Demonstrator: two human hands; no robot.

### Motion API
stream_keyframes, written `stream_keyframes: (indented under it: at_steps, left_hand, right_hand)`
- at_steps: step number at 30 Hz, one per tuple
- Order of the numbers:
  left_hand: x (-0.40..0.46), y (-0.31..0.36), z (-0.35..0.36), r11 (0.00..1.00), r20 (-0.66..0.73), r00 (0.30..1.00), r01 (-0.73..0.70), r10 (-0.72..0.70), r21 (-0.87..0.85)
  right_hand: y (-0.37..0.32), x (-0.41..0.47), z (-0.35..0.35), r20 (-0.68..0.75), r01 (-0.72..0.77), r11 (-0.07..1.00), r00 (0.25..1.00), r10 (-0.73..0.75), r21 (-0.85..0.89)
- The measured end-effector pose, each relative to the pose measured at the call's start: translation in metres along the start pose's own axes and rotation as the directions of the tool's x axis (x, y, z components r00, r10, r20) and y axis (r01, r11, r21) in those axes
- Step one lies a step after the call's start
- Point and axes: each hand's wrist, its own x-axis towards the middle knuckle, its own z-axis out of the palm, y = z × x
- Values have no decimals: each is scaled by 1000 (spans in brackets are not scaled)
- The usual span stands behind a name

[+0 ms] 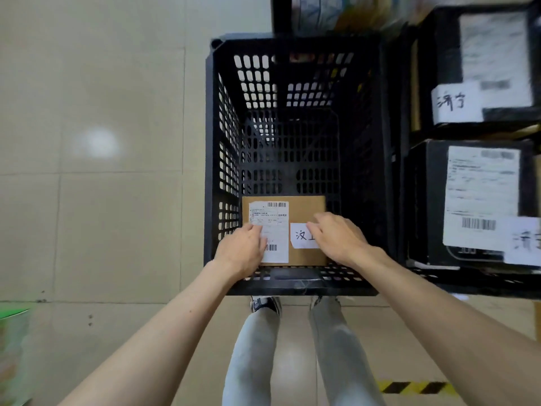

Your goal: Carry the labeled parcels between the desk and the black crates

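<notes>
From the head camera: one brown cardboard parcel (292,209) lies flat at the near end of the black crate (213,159) — left hand (241,250) and right hand (336,237) rest on its top, fingers relaxed, gripping nothing. It looks stiff and light; the side edges seem the best hold. Two black labeled boxes (480,197) sit in the neighbouring crate — three parcels counted.

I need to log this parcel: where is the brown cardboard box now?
In the head view, the brown cardboard box lies inside the black plastic crate, against its near wall, under both hands.
</notes>
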Motion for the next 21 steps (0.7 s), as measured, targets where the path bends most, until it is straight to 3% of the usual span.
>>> stream_keyframes:
  at_steps: [5,11,17,21]
  left_hand:
    - [-44,25,-73,994,-205,978,1,22,109]
    - [-133,74,-236,995,-444,895,-12,54,98]
    - [-270,150,-414,992,-628,773,-15,91,125]
    - [-353,187,-503,985,-742,655,-21,145,174]
  right_hand:
    - [-33,-43,-76,-172,85,990,980,-104,-116]
    - [-102,-129,-239,-399,155,961,886,-237,-227]
    - [-187,-258,-408,-581,170,939,748,-321,-300]
    - [-226,-329,-494,-652,153,917,661,-371,-367]
